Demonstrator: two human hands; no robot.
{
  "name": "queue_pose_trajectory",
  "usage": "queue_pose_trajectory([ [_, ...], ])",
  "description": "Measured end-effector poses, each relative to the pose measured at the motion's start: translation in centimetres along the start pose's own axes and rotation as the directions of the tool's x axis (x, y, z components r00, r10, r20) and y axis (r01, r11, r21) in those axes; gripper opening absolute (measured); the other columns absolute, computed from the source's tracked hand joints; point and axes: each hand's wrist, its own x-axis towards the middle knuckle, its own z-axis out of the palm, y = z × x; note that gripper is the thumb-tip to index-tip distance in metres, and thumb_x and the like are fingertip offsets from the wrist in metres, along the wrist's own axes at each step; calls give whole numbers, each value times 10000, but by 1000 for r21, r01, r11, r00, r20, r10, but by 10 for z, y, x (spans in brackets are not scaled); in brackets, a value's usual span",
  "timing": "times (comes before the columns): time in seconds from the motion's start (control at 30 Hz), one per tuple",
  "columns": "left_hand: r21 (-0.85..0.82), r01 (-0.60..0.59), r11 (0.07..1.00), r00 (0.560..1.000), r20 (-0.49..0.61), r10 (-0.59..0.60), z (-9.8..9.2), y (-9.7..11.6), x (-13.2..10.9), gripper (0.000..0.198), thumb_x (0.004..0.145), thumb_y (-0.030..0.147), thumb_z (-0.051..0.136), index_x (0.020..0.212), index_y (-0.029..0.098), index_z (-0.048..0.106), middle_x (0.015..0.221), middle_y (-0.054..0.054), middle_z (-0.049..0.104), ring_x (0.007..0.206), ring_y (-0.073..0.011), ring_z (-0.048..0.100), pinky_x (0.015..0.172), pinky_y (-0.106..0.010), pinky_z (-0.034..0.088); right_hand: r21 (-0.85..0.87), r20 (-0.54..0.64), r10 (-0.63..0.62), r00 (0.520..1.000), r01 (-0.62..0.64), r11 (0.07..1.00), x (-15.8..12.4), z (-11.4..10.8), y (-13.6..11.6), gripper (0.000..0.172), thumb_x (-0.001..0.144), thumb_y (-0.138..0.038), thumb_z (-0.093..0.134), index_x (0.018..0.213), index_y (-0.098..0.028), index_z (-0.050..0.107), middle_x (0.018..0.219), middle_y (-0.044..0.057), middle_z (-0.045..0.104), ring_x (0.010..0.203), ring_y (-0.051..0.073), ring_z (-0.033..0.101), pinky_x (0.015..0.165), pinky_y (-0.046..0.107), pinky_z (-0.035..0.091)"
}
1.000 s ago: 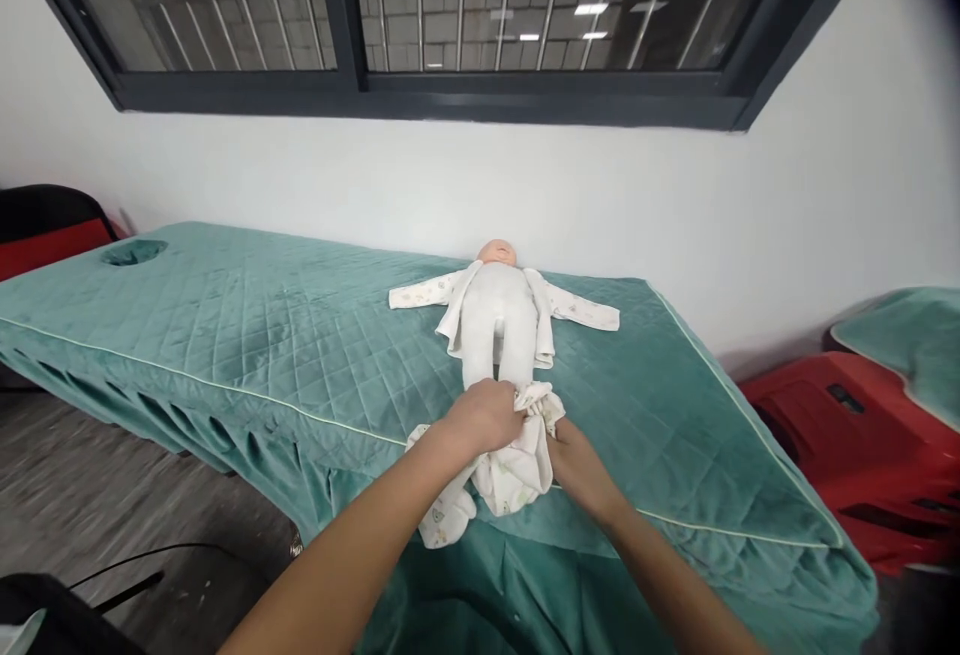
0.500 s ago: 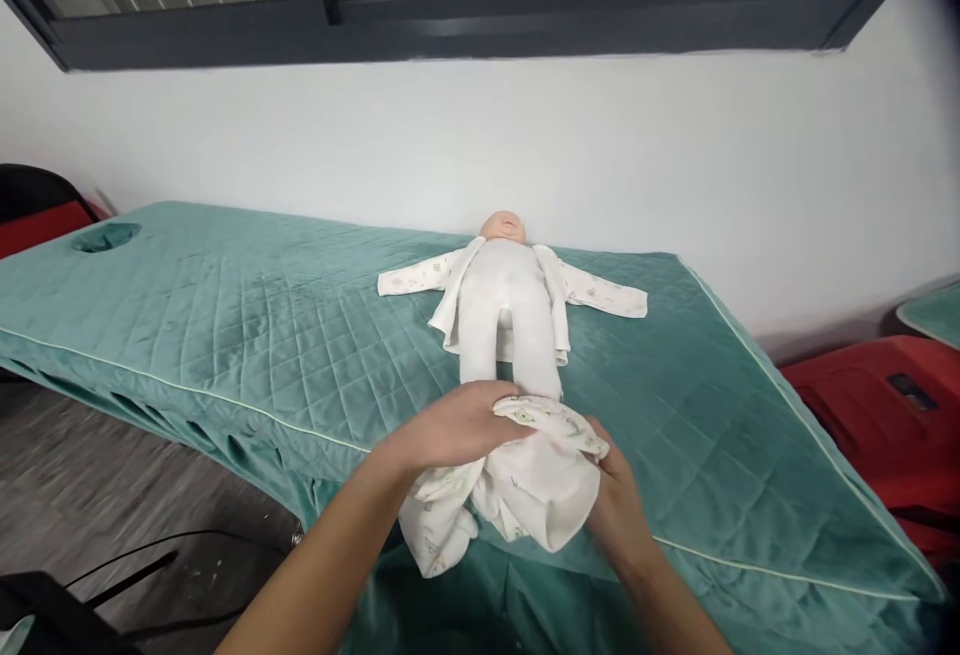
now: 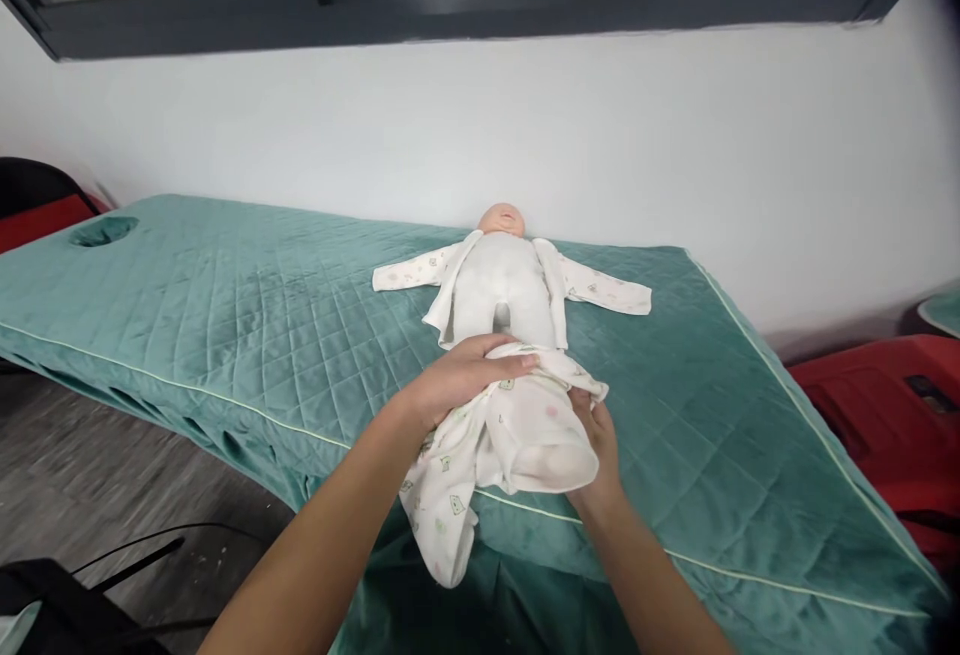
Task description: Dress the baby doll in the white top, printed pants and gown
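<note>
1. From my head camera, my left hand (image 3: 469,375) grips the patterned trousers (image 3: 536,425), thumb over the upper band.
2. My right hand (image 3: 598,440) pinches their right edge.
3. The trousers lie over the doll's lower legs at the near edge of the green bed (image 3: 262,305), one trouser leg hanging left.
4. The doll (image 3: 504,280) lies face up, head far, white jacket (image 3: 609,290) spread open, sleeves left and right.

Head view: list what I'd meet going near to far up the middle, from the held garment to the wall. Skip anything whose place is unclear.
Printed garment → doll's body → doll's head → white wall.
</note>
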Motion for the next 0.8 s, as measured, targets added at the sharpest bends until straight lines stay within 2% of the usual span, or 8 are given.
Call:
queue_pose_trajectory([
  [0.13,250,-138,958,987,-47,154,3,11,12,395,761,498,729,972,166,696,960,-41,683,910,-206,614,770,-269,450,-148,-20,-16,1000,13,989,11,0,-5,606,845,-699,534,1183,-211,652,1221,86,682,1128,286,613,971,386,479],
  [0.3,450,-274,850,942,-54,332,3,18,27,346,813,493,653,918,163,659,913,-15,656,904,-188,579,780,-258,419,-156,42,-129,991,134,978,32,5,-11,544,884,-661,503,1166,-223,660,1207,64,694,1092,250,631,938,339,484],
  [0.43,535,-284,796,931,-45,362,1,24,37,345,834,507,622,885,165,633,877,-3,645,858,-171,563,745,-246,408,-183,46,-205,978,210,960,51,10,-16,547,882,-658,504,1135,-203,670,1188,72,700,1111,241,617,962,325,461],
  [0.53,622,-264,737,920,-66,385,-1,25,41,331,848,496,608,893,170,638,888,-7,658,860,-178,579,747,-254,411,-218,45,-217,975,222,950,63,10,-14,542,894,-643,491,1162,-204,660,1241,69,674,1158,237,585,1005,333,425],
  [0.67,745,-227,627,863,-144,484,-7,18,30,257,845,415,633,961,189,669,988,-30,689,952,-208,604,846,-285,418,-254,66,-191,979,202,946,70,5,-6,433,895,-551,540,1141,-212,650,1200,58,672,1118,242,575,985,372,427],
  [0.73,713,-219,666,877,-156,455,-13,12,19,260,836,393,650,1007,199,678,1035,-33,692,978,-212,610,868,-289,426,-284,67,-185,980,197,938,69,2,-3,345,858,-479,607,1064,-206,653,1084,51,689,1028,242,587,926,377,452],
  [0.8,603,-235,762,914,-130,385,-22,5,6,308,829,397,668,1070,204,675,1092,-38,686,1017,-214,612,886,-286,437,-324,73,-249,966,259,910,64,-1,-4,267,814,-376,656,1024,-211,648,1036,42,674,982,231,586,893,364,458],
])
